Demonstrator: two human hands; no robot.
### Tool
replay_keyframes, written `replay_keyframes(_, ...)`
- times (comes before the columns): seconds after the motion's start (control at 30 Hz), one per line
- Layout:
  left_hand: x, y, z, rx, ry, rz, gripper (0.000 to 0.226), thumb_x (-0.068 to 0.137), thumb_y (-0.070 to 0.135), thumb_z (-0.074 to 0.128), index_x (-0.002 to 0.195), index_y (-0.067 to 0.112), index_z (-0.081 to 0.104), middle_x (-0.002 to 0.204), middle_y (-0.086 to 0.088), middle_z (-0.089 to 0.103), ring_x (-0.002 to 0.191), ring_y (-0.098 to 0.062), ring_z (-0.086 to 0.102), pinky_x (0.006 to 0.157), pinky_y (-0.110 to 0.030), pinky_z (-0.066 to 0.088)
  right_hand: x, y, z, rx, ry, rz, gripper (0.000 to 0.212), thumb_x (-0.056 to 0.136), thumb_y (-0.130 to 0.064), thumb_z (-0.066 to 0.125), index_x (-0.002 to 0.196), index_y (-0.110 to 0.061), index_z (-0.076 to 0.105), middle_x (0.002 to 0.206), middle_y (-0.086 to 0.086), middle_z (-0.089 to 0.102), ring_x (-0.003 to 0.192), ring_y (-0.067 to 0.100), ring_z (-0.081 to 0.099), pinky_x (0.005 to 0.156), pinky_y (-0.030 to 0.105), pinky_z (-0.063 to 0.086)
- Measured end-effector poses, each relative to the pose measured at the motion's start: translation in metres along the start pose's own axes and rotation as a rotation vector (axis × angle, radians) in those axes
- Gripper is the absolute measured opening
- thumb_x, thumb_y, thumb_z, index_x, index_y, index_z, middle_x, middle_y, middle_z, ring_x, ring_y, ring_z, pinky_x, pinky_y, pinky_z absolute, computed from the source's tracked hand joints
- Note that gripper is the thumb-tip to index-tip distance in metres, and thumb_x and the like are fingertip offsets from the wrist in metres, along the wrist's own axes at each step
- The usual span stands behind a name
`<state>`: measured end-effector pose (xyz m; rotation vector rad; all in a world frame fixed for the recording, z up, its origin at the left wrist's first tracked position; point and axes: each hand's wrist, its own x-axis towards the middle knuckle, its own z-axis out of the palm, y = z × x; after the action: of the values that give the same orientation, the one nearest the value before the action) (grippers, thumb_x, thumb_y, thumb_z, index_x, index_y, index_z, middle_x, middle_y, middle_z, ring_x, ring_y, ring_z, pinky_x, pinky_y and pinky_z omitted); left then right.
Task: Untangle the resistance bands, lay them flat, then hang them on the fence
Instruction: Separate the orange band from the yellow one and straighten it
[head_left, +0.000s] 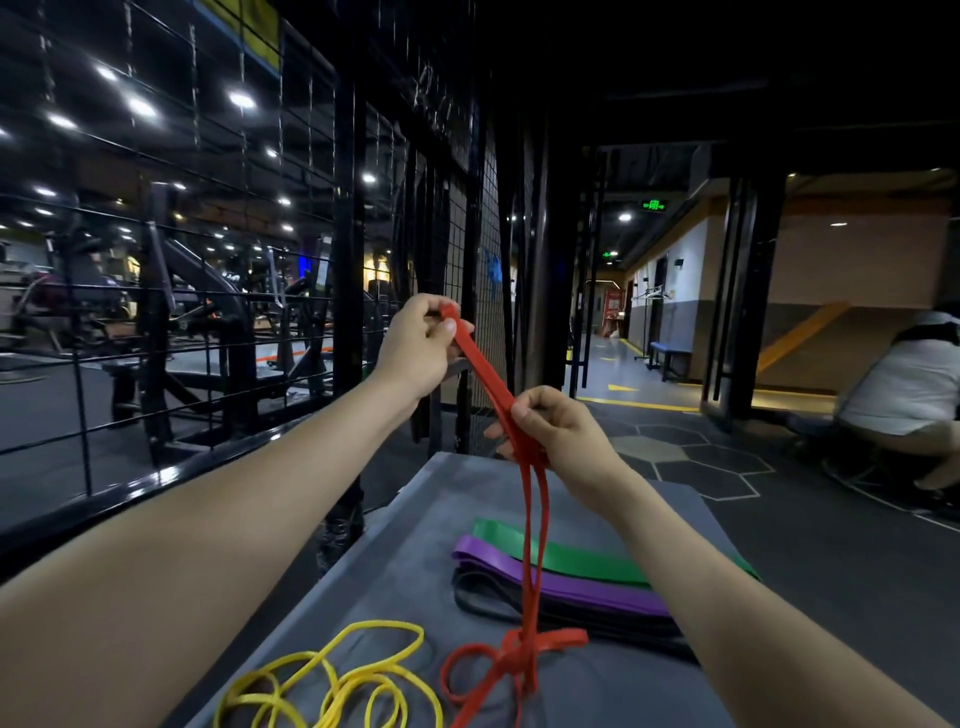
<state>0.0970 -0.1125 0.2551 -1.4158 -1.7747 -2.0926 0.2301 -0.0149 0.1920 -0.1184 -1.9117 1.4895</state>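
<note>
Both hands hold the red band (488, 374) up above the grey table (363, 571). The left hand (418, 340) pinches its top end, and the right hand (553, 428) grips it lower down. Its strands hang to a knot resting on the table. A yellow band (332, 680) lies coiled at the near left. Green (571, 556), purple (571, 584) and black (498, 597) bands lie flat side by side. The wire fence (208, 260) stands to the left.

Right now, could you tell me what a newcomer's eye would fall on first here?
The red band, stretched up between both hands at centre: the left hand pinches its top, the right hand grips it lower. Its knotted tail lies on the grey mat, beside a tangled yellow band and flat green and purple bands.
</note>
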Motion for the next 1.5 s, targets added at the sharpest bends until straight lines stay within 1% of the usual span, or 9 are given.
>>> replay_keyframes(0.3,-0.004,0.000,0.000,-0.031,0.007,-0.008,0.018,0.097,0.006,0.041,0.108,0.014,0.053,0.096,0.002,0.066,0.088,-0.006,0.062,0.058,-0.013,0.050,-0.008,0.007,0.013,-0.071,-0.182,0.122,0.016,0.092,0.001,0.050,0.083,-0.013,0.049,0.082,0.005,0.070,0.073,0.010,0.069,0.067,0.020,0.055)
replay_keyframes(0.37,-0.002,-0.001,-0.004,-0.062,0.056,-0.016,0.018,0.097,0.006,0.042,0.105,0.016,0.054,0.095,0.003,0.067,0.093,-0.009,0.063,0.070,-0.019,0.053,-0.010,0.010,0.015,-0.088,-0.190,0.139,0.018,0.091,0.003,0.051,0.082,-0.013,0.049,0.080,0.003,0.071,0.074,0.011,0.070,0.064,0.019,0.054)
replay_keyframes(0.47,0.004,-0.002,-0.015,-0.077,0.099,-0.030,0.018,0.097,0.005,0.043,0.103,0.017,0.055,0.093,0.003,0.067,0.097,-0.011,0.063,0.086,-0.030,0.053,-0.015,0.021,0.013,-0.128,-0.213,0.214,0.015,0.091,-0.007,0.055,0.078,-0.014,0.055,0.081,0.003,0.071,0.077,0.011,0.069,0.074,0.025,0.054)
replay_keyframes(0.63,0.003,-0.003,-0.023,-0.058,0.093,-0.028,0.017,0.097,0.006,0.042,0.105,0.016,0.054,0.094,0.002,0.066,0.097,-0.012,0.063,0.083,-0.027,0.054,-0.019,0.038,0.011,-0.157,-0.276,0.319,0.014,0.086,-0.018,0.064,0.073,-0.019,0.069,0.084,-0.003,0.074,0.091,0.011,0.065,0.086,0.031,0.040)
replay_keyframes(0.8,0.003,-0.007,-0.025,-0.097,0.118,-0.059,0.017,0.097,0.005,0.041,0.104,0.014,0.054,0.092,0.002,0.066,0.095,-0.011,0.062,0.085,-0.027,0.053,-0.019,0.036,0.005,-0.234,-0.183,0.285,0.019,0.083,-0.006,0.065,0.070,-0.019,0.066,0.073,-0.006,0.072,0.073,0.003,0.064,0.072,0.024,0.041)
replay_keyframes(1.03,0.002,-0.015,-0.030,-0.137,0.169,-0.111,0.018,0.097,0.002,0.042,0.107,0.010,0.054,0.093,0.000,0.065,0.100,-0.013,0.062,0.083,-0.026,0.054,-0.019,0.043,-0.005,-0.297,-0.010,0.131,0.036,0.074,0.014,0.067,0.084,-0.015,0.048,0.082,0.023,0.064,0.081,0.033,0.065,0.081,0.046,0.052)
replay_keyframes(1.3,-0.018,-0.058,-0.061,0.150,0.145,-0.225,0.020,0.093,0.001,0.047,0.091,0.020,0.051,0.101,-0.005,0.064,0.094,-0.016,0.060,0.082,-0.028,0.050,-0.015,0.033,-0.013,-0.737,0.338,-0.106,0.011,0.078,-0.005,0.069,0.078,-0.015,0.072,0.064,-0.005,0.063,0.061,0.009,0.060,0.059,0.018,0.050)
replay_keyframes(1.4,-0.029,-0.071,-0.065,0.472,-0.027,-0.360,0.026,0.082,-0.006,0.056,0.103,0.009,0.052,0.099,-0.012,0.057,0.087,-0.020,0.051,0.070,-0.027,0.041,-0.014,0.032,-0.014,-0.836,0.390,-0.135,0.013,0.076,-0.004,0.068,0.080,-0.015,0.074,0.065,-0.003,0.064,0.065,0.014,0.062,0.068,0.030,0.055)
replay_keyframes(1.5,-0.042,-0.061,-0.059,0.677,-0.436,-0.489,0.059,0.080,0.004,0.064,0.133,0.005,0.037,0.119,-0.013,0.050,0.105,-0.023,0.051,0.089,-0.032,0.042,-0.014,0.031,-0.012,-0.896,0.397,-0.143,0.015,0.076,-0.005,0.065,0.082,-0.016,0.075,0.074,0.003,0.070,0.073,0.022,0.066,0.071,0.039,0.055)
